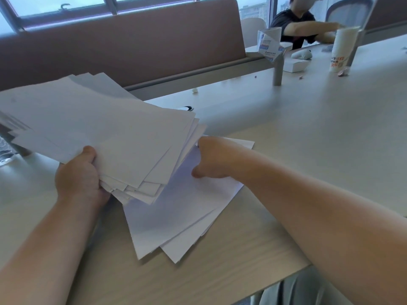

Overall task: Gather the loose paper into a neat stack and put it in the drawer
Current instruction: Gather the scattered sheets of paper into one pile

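Left hand (77,172): thumb on top, fingers curled under, gripping a fanned bundle (99,130) of white paper, raised at centre left.
Sheets (182,208): loose on the table (308,139) at centre, partly under the bundle.
Right hand (211,159): fingers hidden beneath the bundle's right edge; grip cannot be told.
Divider (132,49): brown, upper left.
Post (278,69): grey, upper right.
Cups (340,49): stacked, red print unreadable.
Person (295,25): seated, top right.

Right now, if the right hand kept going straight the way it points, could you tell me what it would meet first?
The right hand points left, toward the fanned bundle of paper gripped by the left hand. It would likely meet that bundle's underside at once; its fingers are already hidden beneath it, above the sheets on the desk.
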The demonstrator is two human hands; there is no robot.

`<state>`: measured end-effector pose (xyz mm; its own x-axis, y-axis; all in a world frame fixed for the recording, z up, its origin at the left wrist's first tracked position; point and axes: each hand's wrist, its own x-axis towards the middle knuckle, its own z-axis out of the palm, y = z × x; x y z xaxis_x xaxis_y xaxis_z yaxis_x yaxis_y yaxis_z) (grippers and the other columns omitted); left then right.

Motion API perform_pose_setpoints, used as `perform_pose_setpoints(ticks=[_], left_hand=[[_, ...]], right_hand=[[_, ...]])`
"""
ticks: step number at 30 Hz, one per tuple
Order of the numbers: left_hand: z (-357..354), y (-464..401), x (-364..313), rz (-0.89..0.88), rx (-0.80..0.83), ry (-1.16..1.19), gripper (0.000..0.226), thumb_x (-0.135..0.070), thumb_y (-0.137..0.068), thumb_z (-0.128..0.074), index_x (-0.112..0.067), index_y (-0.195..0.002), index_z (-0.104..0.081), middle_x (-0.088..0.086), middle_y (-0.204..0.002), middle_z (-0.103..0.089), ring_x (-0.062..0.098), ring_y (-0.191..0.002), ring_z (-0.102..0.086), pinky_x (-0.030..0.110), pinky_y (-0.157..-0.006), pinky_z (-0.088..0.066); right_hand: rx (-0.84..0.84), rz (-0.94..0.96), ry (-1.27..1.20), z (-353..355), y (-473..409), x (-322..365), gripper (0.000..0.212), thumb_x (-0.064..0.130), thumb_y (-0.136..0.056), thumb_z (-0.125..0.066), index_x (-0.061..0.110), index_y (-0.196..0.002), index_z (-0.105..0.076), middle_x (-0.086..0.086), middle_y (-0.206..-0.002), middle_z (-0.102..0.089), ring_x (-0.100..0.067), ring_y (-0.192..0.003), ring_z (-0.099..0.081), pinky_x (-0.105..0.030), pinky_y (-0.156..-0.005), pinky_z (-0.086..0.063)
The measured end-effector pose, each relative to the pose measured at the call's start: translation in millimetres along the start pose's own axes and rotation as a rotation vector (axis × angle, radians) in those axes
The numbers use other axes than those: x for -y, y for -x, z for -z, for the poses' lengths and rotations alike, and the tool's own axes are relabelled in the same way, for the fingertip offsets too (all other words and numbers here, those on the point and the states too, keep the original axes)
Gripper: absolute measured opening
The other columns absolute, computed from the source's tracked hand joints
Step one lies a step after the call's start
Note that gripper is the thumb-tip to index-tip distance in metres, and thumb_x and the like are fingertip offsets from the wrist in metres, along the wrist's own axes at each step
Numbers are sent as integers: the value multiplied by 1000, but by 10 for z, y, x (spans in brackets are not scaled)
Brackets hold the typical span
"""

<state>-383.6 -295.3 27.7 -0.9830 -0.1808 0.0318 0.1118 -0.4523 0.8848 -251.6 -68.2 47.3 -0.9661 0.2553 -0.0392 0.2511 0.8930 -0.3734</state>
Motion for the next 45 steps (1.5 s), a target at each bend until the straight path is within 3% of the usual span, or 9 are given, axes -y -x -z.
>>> perform_pose_setpoints(ticks=[7,13,16,19,22,29,37,42,45], left_hand=[[125,-182,-75,95,-99,40,37,-20,-95,-69,-9,-130,-63,5,-113,-78,20,-90,-79,36,-61,-63],[144,-141,-178,74,-128,-591,43,4,-64,-79,-6,-88,-46,7,-70,-41,46,-88,-63,38,-70,-40],[176,-129,-149,67,-152,-704,40,-1,-69,-77,-9,-92,-45,18,-86,-58,45,-101,-65,41,-78,-47],[184,-230,-114,208,-145,-242,26,-13,-81,-75,-12,-92,-51,14,-98,-67,40,-113,-67,39,-80,-51],[120,-70,-138,237,-60,-61,19,-18,-98,-67,-8,-113,-67,5,-107,-75,32,-110,-73,36,-76,-60],[-89,413,-315,166,315,-501,8,-20,-100,-65,-13,-99,-70,2,-76,-74,10,-56,-71,20,-45,-47],[-96,454,-241,279,428,-427,58,-64,-95,-51,-14,-107,-78,12,-96,-81,32,-83,-79,45,-80,-57],[-92,373,-210,383,507,-249,59,-42,-85,-61,-5,-129,-68,26,-117,-75,47,-103,-74,60,-104,-48],[-110,366,-224,351,510,-307,42,-31,-91,-60,1,-116,-72,30,-102,-76,45,-78,-76,53,-87,-53]], right_hand=[[-438,-98,-334,153,-423,-511,22,26,-80,-62,15,-64,-51,1,-66,-52,-32,-73,-58,-35,-59,-47],[-589,-333,-1312,338,-395,-709,11,26,-92,-64,17,-97,-68,-15,-105,-74,-34,-90,-74,-51,-75,-64],[-520,-378,-1665,390,-348,-663,12,24,-105,-55,14,-104,-61,-4,-72,-72,-14,-49,-68,-21,-40,-50],[-422,-349,-1673,389,-315,-588,15,25,-108,-51,13,-100,-56,4,-41,-56,-8,-28,-50,-15,-30,-32],[-341,-274,-1548,368,-231,-462,13,22,-106,-54,11,-103,-58,-2,-58,-66,-10,-38,-61,-18,-34,-42],[-300,-206,-1258,185,-256,-278,18,21,-99,-64,12,-115,-64,-16,-106,-75,-29,-82,-72,-40,-69,-61],[-141,-99,-1067,84,-211,-155,16,26,-97,-62,28,-113,-58,-4,-105,-75,-27,-90,-75,-46,-77,-64],[-112,-16,-979,55,-191,-173,24,27,-90,-59,44,-107,-60,8,-99,-76,-20,-89,-76,-49,-82,-63],[-161,-15,-963,91,-178,-164,27,22,-90,-60,42,-110,-60,7,-102,-76,-19,-89,-76,-47,-81,-64]])
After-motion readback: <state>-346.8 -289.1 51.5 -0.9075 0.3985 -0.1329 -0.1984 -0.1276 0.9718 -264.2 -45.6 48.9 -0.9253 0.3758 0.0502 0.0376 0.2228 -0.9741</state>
